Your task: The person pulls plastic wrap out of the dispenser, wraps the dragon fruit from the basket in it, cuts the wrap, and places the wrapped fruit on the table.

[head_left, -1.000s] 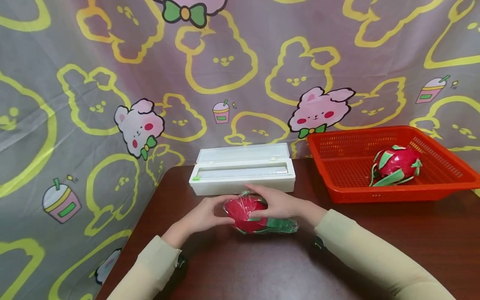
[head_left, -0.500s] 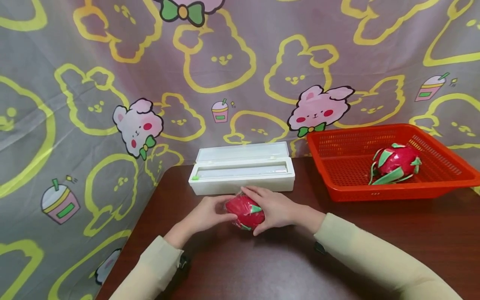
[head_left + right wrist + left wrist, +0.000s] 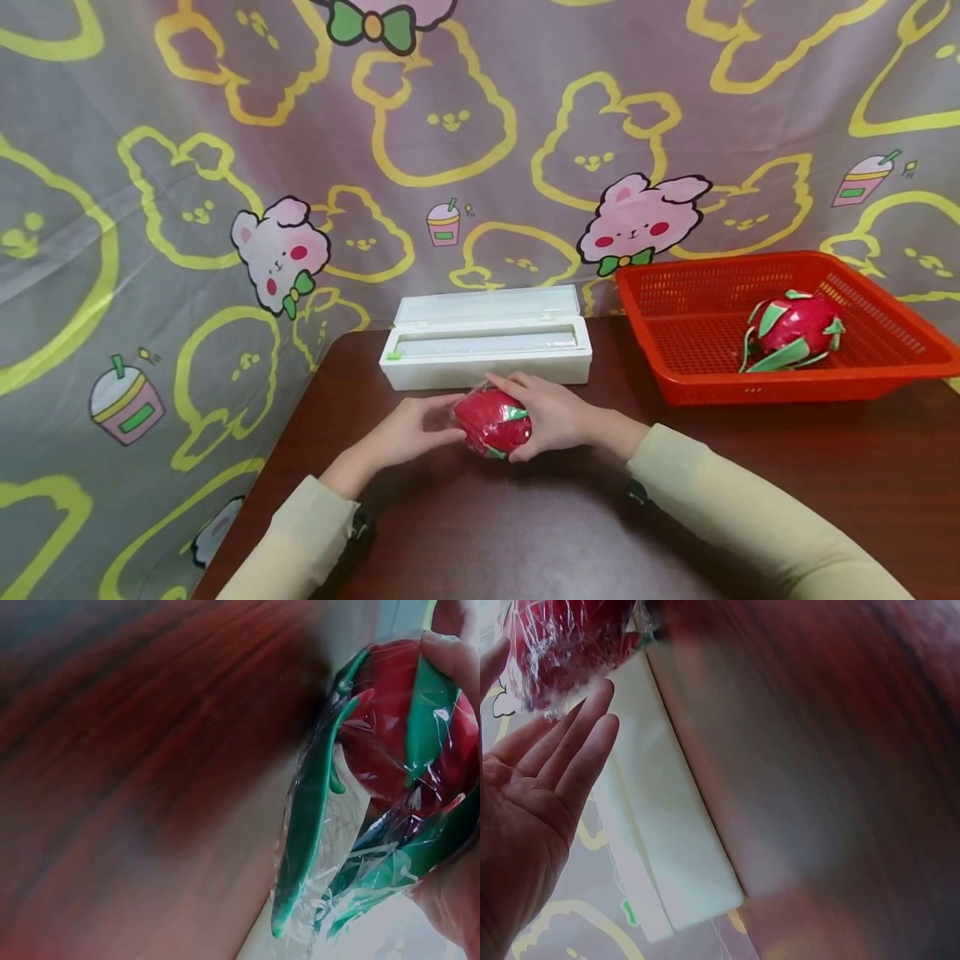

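Observation:
A dragon fruit wrapped in crinkled clear film is between both hands in the head view, its pointed end toward the left. My right hand grips its right side, thumb in front and fingers over the top. Long green scales hang under the film in the right wrist view, near the palm. At the fruit's left end is my left hand, thumb and fingers spread around that end. The left wrist view shows straight left fingers close under the wrapped fruit.
Just behind the hands stands a white cling film box with its clear lid raised and a roll inside. A red plastic basket at the right holds another dragon fruit. A patterned curtain backs the dark wooden table.
The right hand has turned the dragon fruit, so the green scales that stuck out to the right are now out of head view. The left hand has stayed at the left end.

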`<state>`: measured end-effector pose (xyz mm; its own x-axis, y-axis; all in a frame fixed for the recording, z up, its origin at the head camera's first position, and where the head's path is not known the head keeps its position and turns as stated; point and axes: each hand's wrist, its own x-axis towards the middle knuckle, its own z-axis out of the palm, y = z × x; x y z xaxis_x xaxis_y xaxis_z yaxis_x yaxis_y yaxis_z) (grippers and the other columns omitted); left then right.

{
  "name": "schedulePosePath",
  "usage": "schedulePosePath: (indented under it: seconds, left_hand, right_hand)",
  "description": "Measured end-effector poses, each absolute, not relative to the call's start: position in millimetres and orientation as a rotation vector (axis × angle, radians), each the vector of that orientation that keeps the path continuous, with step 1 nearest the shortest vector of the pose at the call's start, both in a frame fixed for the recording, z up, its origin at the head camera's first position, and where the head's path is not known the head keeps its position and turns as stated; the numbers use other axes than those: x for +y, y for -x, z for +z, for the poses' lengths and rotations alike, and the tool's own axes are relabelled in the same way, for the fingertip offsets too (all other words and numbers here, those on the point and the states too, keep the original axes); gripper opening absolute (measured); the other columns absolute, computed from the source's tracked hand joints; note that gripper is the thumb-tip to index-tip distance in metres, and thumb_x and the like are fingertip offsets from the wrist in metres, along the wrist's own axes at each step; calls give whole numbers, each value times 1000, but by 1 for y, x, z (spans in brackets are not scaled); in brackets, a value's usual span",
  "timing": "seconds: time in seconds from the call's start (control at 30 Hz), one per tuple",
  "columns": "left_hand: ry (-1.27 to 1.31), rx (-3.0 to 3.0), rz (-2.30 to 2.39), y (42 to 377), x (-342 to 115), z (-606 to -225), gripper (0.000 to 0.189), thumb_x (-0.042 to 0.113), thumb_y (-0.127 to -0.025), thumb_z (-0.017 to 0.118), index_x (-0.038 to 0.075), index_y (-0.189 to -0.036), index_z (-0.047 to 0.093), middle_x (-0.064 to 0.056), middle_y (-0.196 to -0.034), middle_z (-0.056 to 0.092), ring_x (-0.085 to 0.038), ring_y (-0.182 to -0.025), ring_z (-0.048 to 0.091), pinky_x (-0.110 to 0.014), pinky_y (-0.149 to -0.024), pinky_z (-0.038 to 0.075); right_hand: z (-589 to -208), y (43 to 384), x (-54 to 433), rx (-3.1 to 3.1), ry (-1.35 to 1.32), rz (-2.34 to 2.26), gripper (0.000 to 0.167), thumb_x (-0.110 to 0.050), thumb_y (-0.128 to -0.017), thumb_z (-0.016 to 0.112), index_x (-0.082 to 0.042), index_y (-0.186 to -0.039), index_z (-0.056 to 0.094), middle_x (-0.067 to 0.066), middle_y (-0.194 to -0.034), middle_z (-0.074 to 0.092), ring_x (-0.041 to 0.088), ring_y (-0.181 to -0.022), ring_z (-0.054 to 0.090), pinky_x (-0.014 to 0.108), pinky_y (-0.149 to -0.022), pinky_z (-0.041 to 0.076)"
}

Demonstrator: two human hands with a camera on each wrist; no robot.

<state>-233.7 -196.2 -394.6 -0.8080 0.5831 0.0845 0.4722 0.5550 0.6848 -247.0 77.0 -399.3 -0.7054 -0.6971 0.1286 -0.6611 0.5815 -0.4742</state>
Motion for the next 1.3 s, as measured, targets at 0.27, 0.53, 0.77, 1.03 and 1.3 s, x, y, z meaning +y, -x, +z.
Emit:
schedulePosePath:
  seconds: [0.27, 0.53, 0.77, 1.03, 1.3]
  left_hand:
    - [-832, 2633, 1087, 234, -202, -398, 60, 37, -85, 76, 12, -136, 56, -1, -119, 66, -9, -95, 66, -26, -78, 54]
    - [-834, 2624, 1073, 236, -200, -398, 60, 38, -86, 74, 9, -136, 57, -9, -123, 65, -15, -97, 66, -29, -79, 54]
    - [-874, 2616, 1070, 236, -199, -397, 57, 36, -88, 72, 6, -135, 56, -13, -123, 64, -20, -98, 65, -38, -83, 54]
    - [-854, 2678, 1007, 232, -203, -398, 56, 40, -90, 69, 7, -134, 58, -11, -121, 65, -18, -100, 64, -42, -87, 52]
    - [-819, 2712, 1010, 236, -206, -398, 52, 37, -91, 68, 6, -132, 59, -12, -119, 66, -21, -100, 64, -48, -89, 50]
  right_hand:
    - [-402, 242, 97, 2661, 1108, -951, 110, -37, -61, 91, -19, -151, 31, -7, -126, 47, 14, -115, 47, 29, -81, 51]
    - [-388, 222, 134, 2612, 1029, -1041, 109, -35, -60, 92, -27, -149, 30, -6, -131, 45, 19, -120, 44, 31, -77, 54]
    - [-382, 197, 188, 2631, 961, -1005, 108, -39, -62, 91, -27, -149, 29, -3, -129, 44, 26, -119, 44, 28, -75, 53]
    - [-385, 159, 256, 2754, 900, -1020, 106, -34, -60, 92, -24, -148, 33, 2, -127, 44, 32, -112, 47, 27, -71, 54]
    - [-393, 127, 312, 3013, 887, -914, 111, -39, -55, 95, -17, -148, 36, -5, -123, 44, 6, -103, 45, 25, -63, 53]
